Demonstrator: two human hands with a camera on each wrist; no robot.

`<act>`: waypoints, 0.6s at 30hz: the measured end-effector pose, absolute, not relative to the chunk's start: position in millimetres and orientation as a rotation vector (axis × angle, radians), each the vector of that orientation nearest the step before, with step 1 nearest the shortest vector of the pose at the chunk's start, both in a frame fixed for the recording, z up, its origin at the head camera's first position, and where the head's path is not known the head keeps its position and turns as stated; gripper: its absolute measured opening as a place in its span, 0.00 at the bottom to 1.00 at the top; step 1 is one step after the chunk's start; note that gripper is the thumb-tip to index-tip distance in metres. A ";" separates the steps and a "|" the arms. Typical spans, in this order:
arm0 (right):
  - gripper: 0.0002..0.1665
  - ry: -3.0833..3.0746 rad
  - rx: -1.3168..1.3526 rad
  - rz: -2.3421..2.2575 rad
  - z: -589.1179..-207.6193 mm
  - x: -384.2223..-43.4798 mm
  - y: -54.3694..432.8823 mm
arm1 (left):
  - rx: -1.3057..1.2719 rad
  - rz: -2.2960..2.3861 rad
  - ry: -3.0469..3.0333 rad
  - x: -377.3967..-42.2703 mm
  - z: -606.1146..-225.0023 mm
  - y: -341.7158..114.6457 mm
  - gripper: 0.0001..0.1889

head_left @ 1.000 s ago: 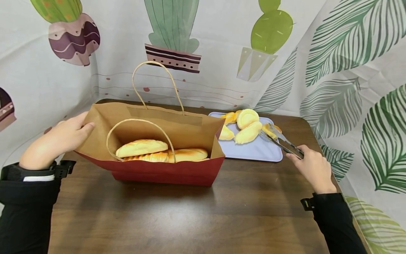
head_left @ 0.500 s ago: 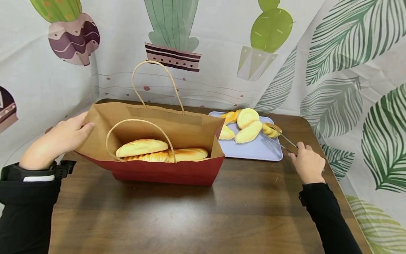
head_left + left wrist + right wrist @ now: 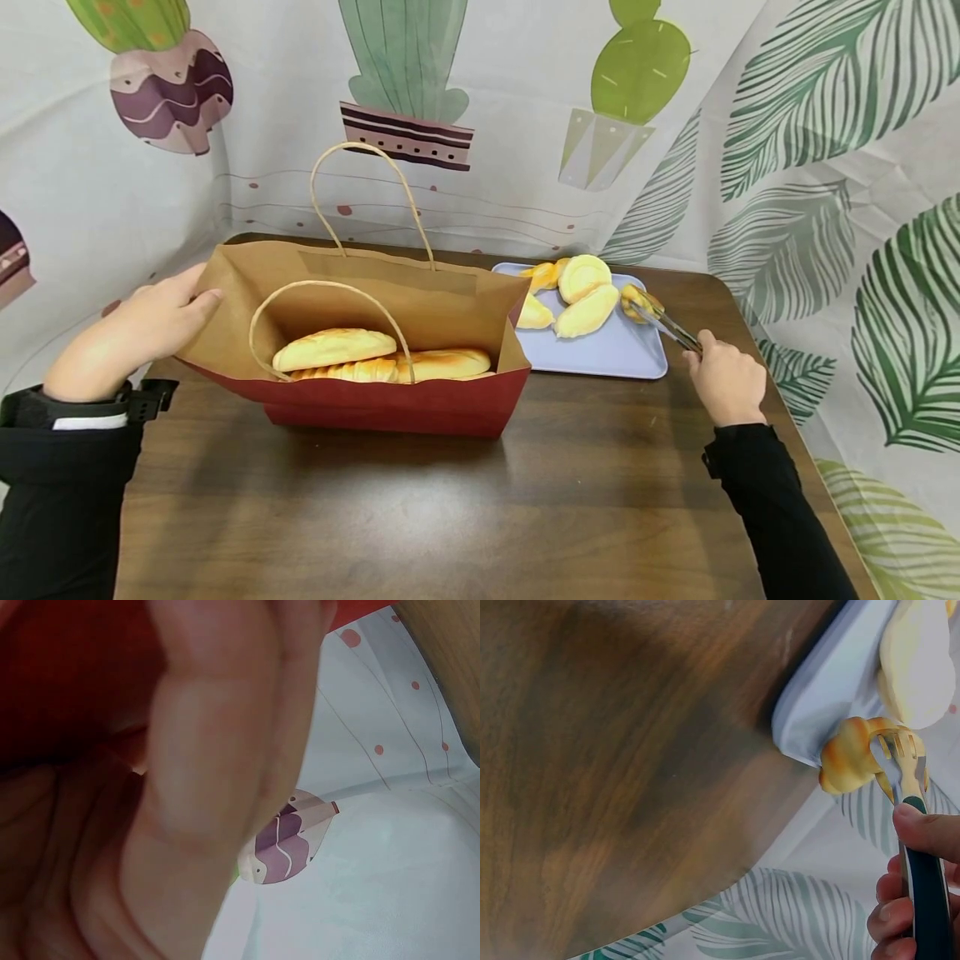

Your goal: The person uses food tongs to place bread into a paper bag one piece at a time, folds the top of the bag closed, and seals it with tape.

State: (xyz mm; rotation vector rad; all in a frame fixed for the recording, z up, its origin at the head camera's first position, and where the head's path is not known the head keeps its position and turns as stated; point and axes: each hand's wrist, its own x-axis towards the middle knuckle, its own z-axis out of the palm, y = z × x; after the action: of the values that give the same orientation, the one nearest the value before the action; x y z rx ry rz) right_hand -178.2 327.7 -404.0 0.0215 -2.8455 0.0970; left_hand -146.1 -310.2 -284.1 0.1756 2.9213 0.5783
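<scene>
My left hand grips the left edge of a red paper bag with a brown inside and cord handles. The bag stands upright with its mouth wide. Inside lie several breads, including a pale long loaf and a browned loaf. In the left wrist view, curled fingers cover much of the red paper. My right hand holds metal tongs with dark green handles. Their fork-like tips close around a small golden knotted roll at the right side of the lilac tray.
On the tray, left of the tongs, sit a round bun, a pale oval bun and other bread partly behind the bag. A brown wooden table carries everything. Behind it hangs a printed cloth with cacti and leaves.
My right hand has shifted slightly and turned the tongs, whose tips have come together on the knotted roll at the tray's right side. The left hand and bag stay put.
</scene>
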 end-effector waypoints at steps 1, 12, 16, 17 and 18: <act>0.16 -2.847 0.019 0.105 -402.8 -177.6 327.6 | 0.173 0.576 2.920 -146.6 -284.7 -310.4 0.24; 0.17 -2.757 0.120 0.157 -380.0 -169.1 317.7 | 0.167 0.585 2.915 -146.9 -285.5 -311.6 0.24; 0.17 -2.722 0.141 0.196 -370.0 -165.7 314.5 | 0.168 0.582 2.915 -145.8 -284.3 -310.4 0.23; 0.17 -2.713 0.144 0.209 -367.6 -165.0 313.6 | 0.167 0.584 2.916 -145.6 -284.0 -310.0 0.23; 0.17 -2.706 0.148 0.221 -365.2 -164.3 312.6 | 0.167 0.586 2.916 -145.6 -283.9 -309.7 0.23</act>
State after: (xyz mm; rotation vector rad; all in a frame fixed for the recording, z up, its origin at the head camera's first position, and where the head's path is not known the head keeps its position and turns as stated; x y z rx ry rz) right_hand -164.3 312.6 -365.2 0.1482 -2.7063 0.2208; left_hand -145.6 -309.7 -283.9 0.1673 2.9161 0.5860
